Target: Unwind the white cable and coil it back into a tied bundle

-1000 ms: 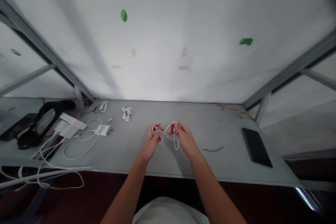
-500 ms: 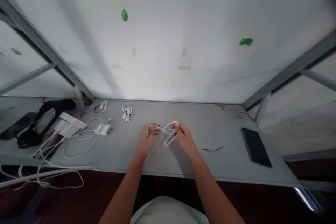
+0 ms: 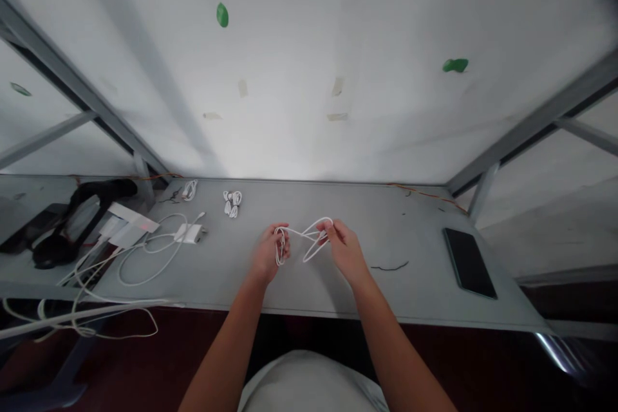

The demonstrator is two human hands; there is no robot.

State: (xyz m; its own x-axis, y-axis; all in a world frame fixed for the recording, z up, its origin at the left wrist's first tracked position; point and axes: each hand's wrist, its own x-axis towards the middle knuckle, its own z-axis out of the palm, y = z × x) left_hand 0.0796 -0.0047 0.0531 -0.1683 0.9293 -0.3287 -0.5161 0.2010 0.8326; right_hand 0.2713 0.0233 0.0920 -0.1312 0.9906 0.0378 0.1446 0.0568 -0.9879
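A thin white cable (image 3: 309, 256) is stretched between my hands, just above the grey tabletop (image 3: 410, 225). My left hand (image 3: 268, 252) is closed around several of its loops, which hang over the fingers. Thumb and fingers of my right hand (image 3: 344, 243) pinch another loop of the same cable, which crosses itself between the hands. Beyond my left hand lies a bundled white cable (image 3: 232, 203), tied at its middle. A short dark twist tie (image 3: 389, 268) rests to the right of my right forearm.
A second coiled white cable (image 3: 190, 190) lies at the back left. A white charger (image 3: 191, 233) with its cord sits left, near a white power strip (image 3: 132, 226) and a black headset-like strap (image 3: 96, 199). A dark phone (image 3: 469, 262) lies at right. A white wall (image 3: 290, 64) rises behind.
More cable loops now hang gathered in my left hand, and its fingers have curled around them. My right hand still pinches its loop. The view has shifted slightly.
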